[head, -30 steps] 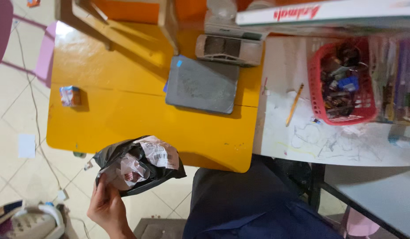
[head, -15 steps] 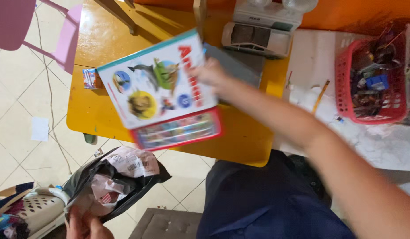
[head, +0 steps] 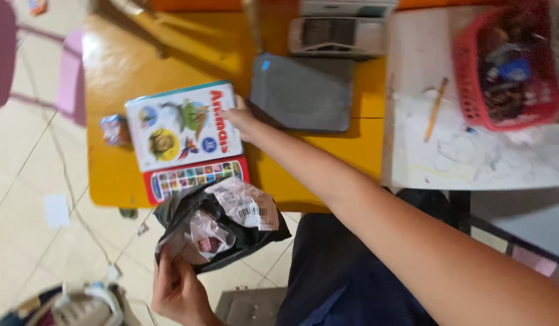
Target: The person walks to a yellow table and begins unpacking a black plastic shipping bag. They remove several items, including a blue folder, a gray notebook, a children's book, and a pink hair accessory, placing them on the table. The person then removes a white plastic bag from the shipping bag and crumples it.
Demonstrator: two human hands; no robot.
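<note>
Picture book (head: 183,127), airborne a moment ago, now lies flat on the yellow worktop (head: 315,163) beside a grey pad (head: 303,93), so it has been set down. Right hand (head: 240,118) rests fingers on its edge. Left hand (head: 176,290) still grips the black bag (head: 219,226) below the worktop's edge.

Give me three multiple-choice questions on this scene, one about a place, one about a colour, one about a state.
1. Where does the picture book lie?
A. on the yellow table
B. in the red basket
C. on the floor

2. What colour is the bag?
A. white
B. black
C. green

3. What is the left hand doing?
A. resting flat
B. holding a pencil
C. gripping the bag

Answers: A, the book lies flat on the table under the right hand; B, its plastic is black; C, the fingers pinch the bag's lower edge.
</note>
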